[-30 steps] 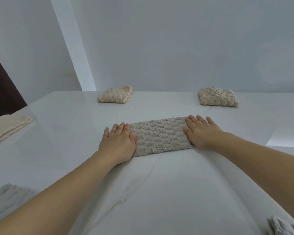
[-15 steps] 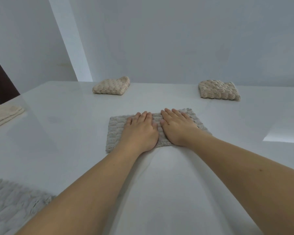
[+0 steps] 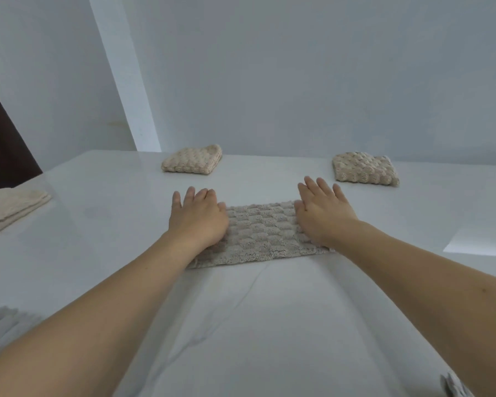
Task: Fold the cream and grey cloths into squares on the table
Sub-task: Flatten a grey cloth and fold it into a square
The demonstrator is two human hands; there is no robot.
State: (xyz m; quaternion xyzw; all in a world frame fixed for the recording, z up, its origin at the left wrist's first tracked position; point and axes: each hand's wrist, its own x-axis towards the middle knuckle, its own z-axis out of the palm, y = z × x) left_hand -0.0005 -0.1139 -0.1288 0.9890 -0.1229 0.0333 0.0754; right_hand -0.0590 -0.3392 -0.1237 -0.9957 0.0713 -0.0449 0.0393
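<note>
In the middle of the white table [image 3: 269,325] there's a grey cloth [image 3: 262,233] lying as a long flat strip, already folded down to a rectangle, with both hands planted on its ends. The left hand [image 3: 196,217] sits palm-down on the left end, fingers straight and reaching past the far edge onto the tabletop. The right hand [image 3: 322,213] does the same on the right end, fingers spread and flat. Neither one is gripping anything, just pressing, so nothing's actually held right now.

My guess is this is the smoothing bit before the last fold that turns the strip into a square.

Stuff that could go sideways imo: the table looks glossy, so flat palms pushing outward could just slide the whole strip instead of flattening it. The near edge looks a bit fuzzy and uneven at the left corner, so if that isn't squared up the final fold may come out lopsided. Thick pile like this also tends to spring back open unless it's pressed down.

Two cream folded squares [image 3: 192,160] [image 3: 364,169] sit at the far side, well apart, and another cream cloth [image 3: 10,210] lies folded at the left edge
</note>
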